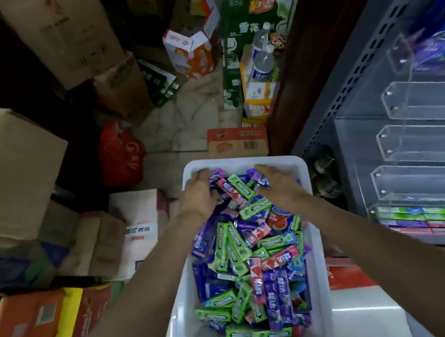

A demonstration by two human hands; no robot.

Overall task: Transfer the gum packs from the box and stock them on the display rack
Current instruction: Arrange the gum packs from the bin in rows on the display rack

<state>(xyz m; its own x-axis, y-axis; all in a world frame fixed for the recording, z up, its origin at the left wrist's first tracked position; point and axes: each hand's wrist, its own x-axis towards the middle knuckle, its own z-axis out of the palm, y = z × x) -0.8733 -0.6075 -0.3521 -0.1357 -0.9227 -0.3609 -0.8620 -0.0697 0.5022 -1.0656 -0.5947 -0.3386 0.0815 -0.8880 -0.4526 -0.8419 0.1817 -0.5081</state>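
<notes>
Both hands sat at the far end of the white plastic box, the left hand and right hand with fingers curled into the loose green, purple and red gum packs. The clear acrylic display rack stood to the right, nearer the right hand.

My white plastic box is heaped with gum packs, green, purple, blue and pink, lying crisscross at every angle. On the display rack, clear trays step upward; the lowest holds flat rows of green, purple and pink packs.
</notes>
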